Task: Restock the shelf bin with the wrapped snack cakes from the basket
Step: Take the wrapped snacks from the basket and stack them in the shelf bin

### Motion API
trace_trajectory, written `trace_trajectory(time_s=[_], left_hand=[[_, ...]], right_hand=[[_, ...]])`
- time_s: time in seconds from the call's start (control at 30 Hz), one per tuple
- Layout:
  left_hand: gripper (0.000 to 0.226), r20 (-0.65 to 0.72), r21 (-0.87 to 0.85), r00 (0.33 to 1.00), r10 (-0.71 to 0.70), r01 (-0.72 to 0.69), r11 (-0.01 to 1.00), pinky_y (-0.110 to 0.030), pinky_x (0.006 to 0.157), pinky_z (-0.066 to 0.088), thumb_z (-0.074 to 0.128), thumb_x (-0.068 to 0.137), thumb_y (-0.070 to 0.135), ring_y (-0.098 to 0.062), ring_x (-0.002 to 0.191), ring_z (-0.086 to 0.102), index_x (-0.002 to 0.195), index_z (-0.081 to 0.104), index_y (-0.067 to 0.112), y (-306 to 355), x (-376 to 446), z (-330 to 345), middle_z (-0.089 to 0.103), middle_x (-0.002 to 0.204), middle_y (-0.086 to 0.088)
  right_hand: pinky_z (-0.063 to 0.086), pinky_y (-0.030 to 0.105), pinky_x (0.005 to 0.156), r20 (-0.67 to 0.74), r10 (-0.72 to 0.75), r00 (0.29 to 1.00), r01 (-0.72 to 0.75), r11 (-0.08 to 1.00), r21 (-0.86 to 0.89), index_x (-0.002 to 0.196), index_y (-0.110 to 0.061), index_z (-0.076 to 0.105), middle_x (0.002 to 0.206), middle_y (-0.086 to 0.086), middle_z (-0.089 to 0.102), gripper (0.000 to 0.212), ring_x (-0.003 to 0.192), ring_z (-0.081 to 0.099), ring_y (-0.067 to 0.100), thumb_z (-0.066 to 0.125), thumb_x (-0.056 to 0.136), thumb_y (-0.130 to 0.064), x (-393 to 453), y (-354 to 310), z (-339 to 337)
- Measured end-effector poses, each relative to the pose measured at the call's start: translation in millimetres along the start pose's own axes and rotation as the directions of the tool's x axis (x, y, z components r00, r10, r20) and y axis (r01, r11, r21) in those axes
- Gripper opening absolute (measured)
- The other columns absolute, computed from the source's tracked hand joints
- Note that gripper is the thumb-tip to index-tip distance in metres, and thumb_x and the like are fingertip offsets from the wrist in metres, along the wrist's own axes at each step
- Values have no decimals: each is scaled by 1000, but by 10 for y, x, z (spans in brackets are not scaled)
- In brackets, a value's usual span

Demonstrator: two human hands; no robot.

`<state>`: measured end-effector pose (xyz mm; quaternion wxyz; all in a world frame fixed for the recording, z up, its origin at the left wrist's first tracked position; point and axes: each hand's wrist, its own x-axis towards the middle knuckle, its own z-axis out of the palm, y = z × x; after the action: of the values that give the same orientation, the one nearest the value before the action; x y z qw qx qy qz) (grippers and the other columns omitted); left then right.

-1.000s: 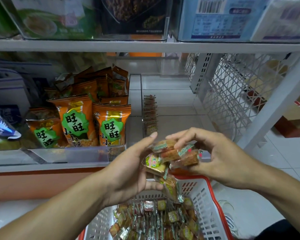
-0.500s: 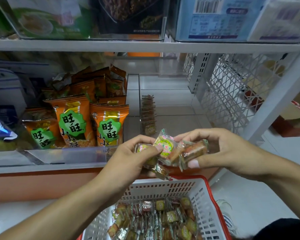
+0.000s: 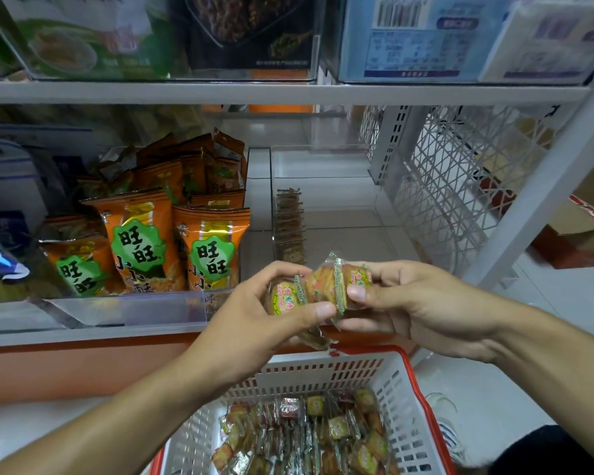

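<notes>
Both hands hold a small bunch of wrapped snack cakes [image 3: 319,289] in clear wrappers with green-edged seals, just in front of the shelf. My left hand [image 3: 254,317] pinches the left end between thumb and fingers. My right hand [image 3: 402,299] grips the right end, thumb on top. Behind the bunch, a clear shelf bin [image 3: 326,166] holds a row of the same cakes [image 3: 288,224] standing along its left wall. Below my hands, a white basket with a red rim [image 3: 323,368] holds several more wrapped cakes [image 3: 309,437].
Orange snack bags [image 3: 144,241] fill the clear bin to the left. A white lattice panel [image 3: 450,186] closes the shelf's right end, with a slanted white post [image 3: 542,186] beside it. Boxes and packets [image 3: 419,36] sit on the shelf above. Tiled floor lies to the right.
The bunch of cakes has risen from just over the basket to shelf height. Both hands have closed in and gathered the loose cakes into a tighter stack.
</notes>
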<state>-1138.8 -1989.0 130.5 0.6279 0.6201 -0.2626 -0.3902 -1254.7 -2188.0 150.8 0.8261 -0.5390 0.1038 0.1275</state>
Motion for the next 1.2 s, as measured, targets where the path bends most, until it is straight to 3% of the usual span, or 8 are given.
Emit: trace_trajectory(time_s=[0.2, 0.4, 0.53, 0.7, 0.9, 0.97, 1.03, 1.2], left_hand=[[30, 25, 74, 999, -27, 25, 997, -36, 75, 63, 72, 85, 44, -27, 93, 77, 112, 69, 31, -28, 22, -18, 78, 105, -9], [31, -4, 133, 999, -49, 49, 990, -27, 61, 56, 62, 86, 55, -21, 71, 71, 101, 71, 30, -74, 55, -11, 77, 88, -11], [37, -51, 88, 998, -40, 45, 995, -25, 59, 55, 62, 82, 59, -25, 73, 74, 100, 72, 29, -93, 60, -27, 78, 90, -11], [44, -155, -21, 988, -18, 15, 1000, -25, 56, 55, 68, 73, 60, -18, 67, 68, 97, 75, 24, -72, 82, -67, 72, 77, 1], [20, -272, -27, 962, -7, 0, 1000, -27, 60, 56, 67, 87, 50, -15, 66, 63, 96, 74, 33, -114, 84, -80, 77, 84, 4], [11, -279, -25, 960, -37, 31, 999, -26, 58, 55, 66, 95, 38, -15, 64, 65, 107, 67, 38, -137, 66, -58, 79, 91, 1], [28, -264, -45, 962, -75, 65, 997, -24, 56, 56, 67, 97, 33, -14, 62, 70, 120, 54, 41, -163, 53, -5, 80, 91, 1], [58, -279, -61, 956, -90, 76, 995, -22, 57, 57, 68, 97, 31, -11, 67, 75, 137, 30, 48, -186, 75, 107, 80, 90, 6]], right_hand=[[59, 34, 92, 87, 61, 994, -52, 993, -109, 140, -20, 57, 138, 15, 62, 44, 127, 61, 29, 57, 98, -9, -6, -13, -32], [62, 35, 81, -27, 69, 997, -72, 989, -126, 130, -15, 64, 130, 19, 66, 46, 115, 67, 34, 70, 87, -2, 54, -17, -20], [63, 40, 74, -45, 43, 998, -50, 987, -153, 136, -32, 58, 131, 17, 64, 61, 109, 69, 37, 70, 83, -3, 152, -79, 36], [61, 45, 84, -79, -8, 997, -10, 974, -227, 127, -22, 63, 127, 21, 63, 50, 112, 65, 35, 75, 79, -18, 289, -118, 66], [60, 43, 89, -131, -146, 981, 122, 976, -178, 113, -17, 70, 121, 19, 69, 42, 107, 70, 35, 80, 74, -6, 423, -245, -104], [62, 44, 86, -266, -274, 924, 136, 887, -442, 110, -25, 70, 120, 19, 67, 42, 101, 71, 31, 83, 76, -3, 522, -287, -211], [60, 43, 87, -313, -377, 872, -2, 637, -771, 117, -30, 62, 111, 11, 66, 51, 98, 69, 29, 84, 76, -9, 681, -273, -291], [55, 29, 85, -238, -255, 937, -165, 276, -947, 113, -20, 64, 103, -3, 70, 40, 95, 67, 17, 82, 78, -27, 1143, -70, -310]])
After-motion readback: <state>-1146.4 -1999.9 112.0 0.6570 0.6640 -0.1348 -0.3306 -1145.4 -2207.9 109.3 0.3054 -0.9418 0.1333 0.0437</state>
